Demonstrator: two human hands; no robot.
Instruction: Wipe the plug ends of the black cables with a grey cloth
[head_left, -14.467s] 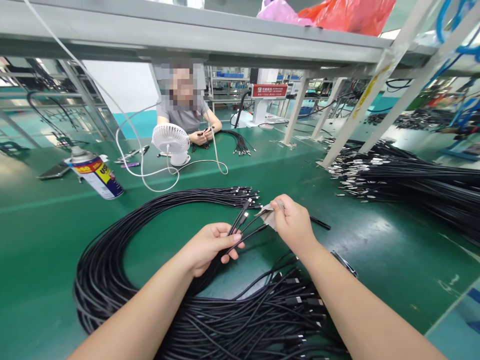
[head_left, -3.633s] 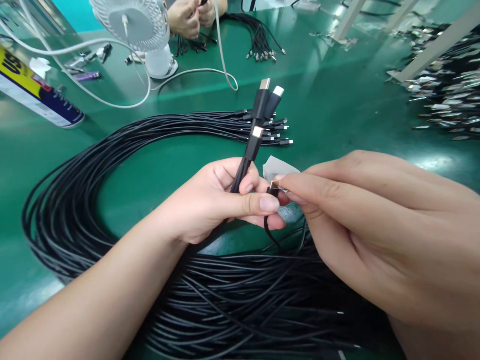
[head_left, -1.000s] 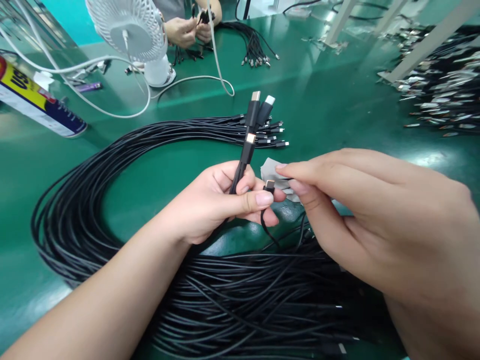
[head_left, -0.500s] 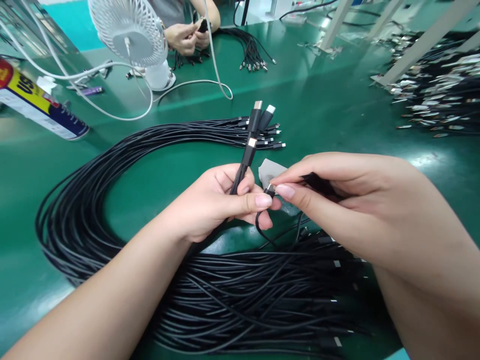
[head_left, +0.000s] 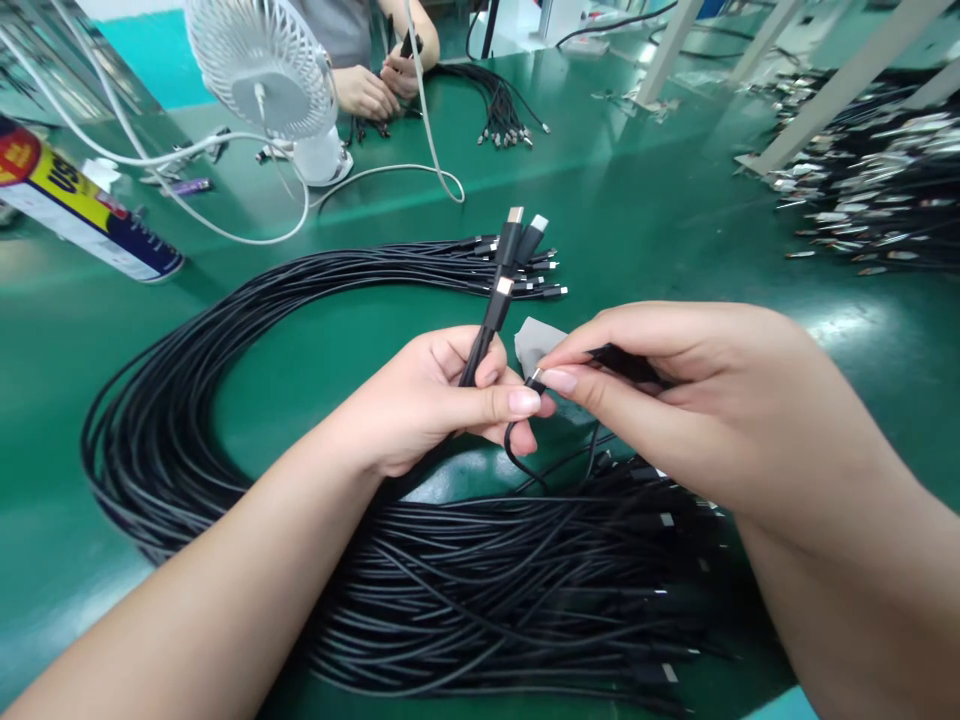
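Observation:
My left hand (head_left: 420,405) is closed around a few black USB cables (head_left: 509,245), whose metal-tipped plugs point up past the fingers. Between its thumb and fingers it also pinches one small cable plug (head_left: 535,382), its cord looping down below. The thumb and forefinger of my right hand (head_left: 720,400) are closed on the metal tip of that same plug. A black piece (head_left: 626,362) is tucked in my right palm; its kind is hidden. Behind the fingertips shows a grey flap (head_left: 540,340). Under both hands lies a thick bundle of black cables (head_left: 465,590).
More cables (head_left: 315,270) curve across the green table (head_left: 675,230). A white fan (head_left: 262,80), a spray can (head_left: 82,205) and a white cord (head_left: 375,172) stand or lie at left. Across the table are a co-worker's hands (head_left: 375,90). Cable piles (head_left: 877,200) fill the right, behind slanted posts (head_left: 840,90).
The fingertips of my right hand have come slightly closer to my left thumb, and less of the plug's metal shows. The co-worker's hands have shifted. The view has moved a little.

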